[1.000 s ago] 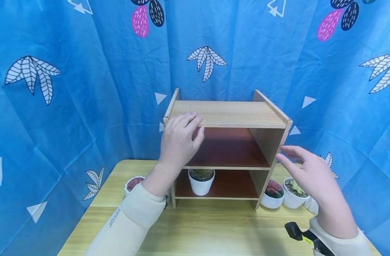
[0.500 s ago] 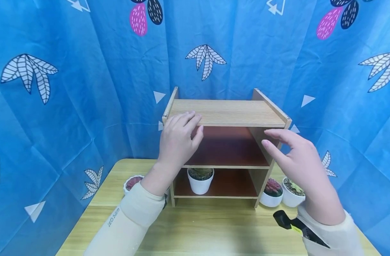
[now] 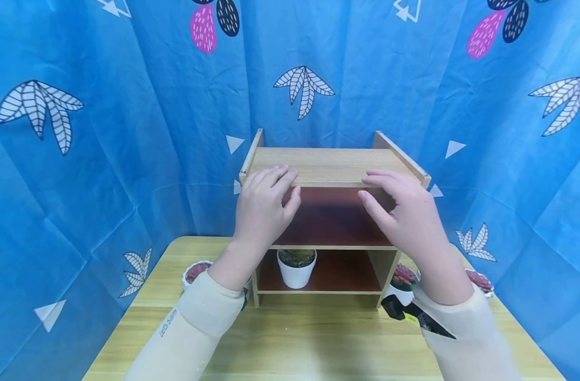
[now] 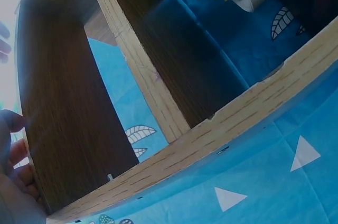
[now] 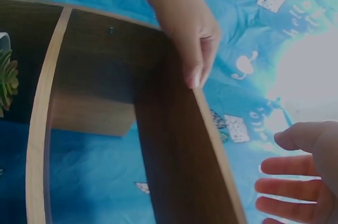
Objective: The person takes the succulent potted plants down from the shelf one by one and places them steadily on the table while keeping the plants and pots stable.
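Observation:
A small wooden shelf [image 3: 332, 161] with raised sides stands upright on the table. My left hand [image 3: 263, 203] holds the front edge of its top board near the left corner, fingers over the top and thumb at the front. The right wrist view also catches that left hand [image 5: 185, 28] bent over the board's edge. My right hand [image 3: 408, 206] hovers before the top board's right front part, fingers and thumb spread; in the right wrist view a gap separates it from the board. On the bottom shelf sits a white pot [image 3: 296, 272] with a succulent, its upper part hidden by the middle board.
A succulent in a white pot [image 3: 195, 272] stands left of the shelf. To the right are a red succulent [image 3: 404, 278] and another reddish plant [image 3: 480, 280], partly behind my right arm. A blue patterned curtain [image 3: 366, 95] surrounds the wooden table [image 3: 294, 338].
My right hand has moved left and up, from beside the shelf's right side to the front of its top board. The left hand keeps its place on the shelf.

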Motion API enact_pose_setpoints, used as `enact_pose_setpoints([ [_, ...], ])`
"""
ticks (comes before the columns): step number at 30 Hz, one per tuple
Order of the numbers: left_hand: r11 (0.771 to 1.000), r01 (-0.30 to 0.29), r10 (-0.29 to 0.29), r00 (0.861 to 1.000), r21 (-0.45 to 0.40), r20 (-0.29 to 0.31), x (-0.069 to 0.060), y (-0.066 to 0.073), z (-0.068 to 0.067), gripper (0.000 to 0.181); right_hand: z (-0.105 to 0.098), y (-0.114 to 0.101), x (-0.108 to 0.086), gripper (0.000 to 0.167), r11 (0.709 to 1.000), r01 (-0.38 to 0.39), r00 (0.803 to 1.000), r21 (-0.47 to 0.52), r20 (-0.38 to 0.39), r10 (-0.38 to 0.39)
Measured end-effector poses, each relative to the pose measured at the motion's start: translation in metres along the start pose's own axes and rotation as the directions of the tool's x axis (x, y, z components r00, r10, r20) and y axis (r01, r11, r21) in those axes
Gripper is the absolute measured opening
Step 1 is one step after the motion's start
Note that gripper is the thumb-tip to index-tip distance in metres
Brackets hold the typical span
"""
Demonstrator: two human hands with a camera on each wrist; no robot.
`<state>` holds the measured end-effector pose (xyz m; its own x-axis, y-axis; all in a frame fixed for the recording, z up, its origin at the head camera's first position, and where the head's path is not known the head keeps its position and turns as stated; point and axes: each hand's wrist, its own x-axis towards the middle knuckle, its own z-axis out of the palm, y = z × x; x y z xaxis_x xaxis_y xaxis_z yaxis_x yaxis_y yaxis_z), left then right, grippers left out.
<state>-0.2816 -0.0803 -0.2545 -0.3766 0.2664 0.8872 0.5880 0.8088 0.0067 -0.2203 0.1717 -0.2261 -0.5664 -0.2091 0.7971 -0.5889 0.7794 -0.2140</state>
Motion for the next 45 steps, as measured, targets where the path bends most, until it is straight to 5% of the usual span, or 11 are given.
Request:
enact_pose_setpoints([
  [19,1.000,-0.001,0.001,1.000,-0.011,0.002,-0.001,-0.001,-0.001,0.031,0.037,0.012,0.013,0.032,0.987,0.070,0.997,-0.142,0.021,-0.068],
  [28,1.000,0.005,-0.005,1.000,-0.016,0.010,0.001,-0.001,-0.001,0.031,0.041,0.014,0.014,0.025,0.985,0.081,0.995,-0.149,-0.046,-0.089],
  [45,1.000,-0.024,0.024,1.000,-0.003,0.005,-0.002,-0.006,0.001,0.036,0.040,0.014,0.015,0.025,0.982,0.074,0.996,-0.171,-0.030,-0.080],
])
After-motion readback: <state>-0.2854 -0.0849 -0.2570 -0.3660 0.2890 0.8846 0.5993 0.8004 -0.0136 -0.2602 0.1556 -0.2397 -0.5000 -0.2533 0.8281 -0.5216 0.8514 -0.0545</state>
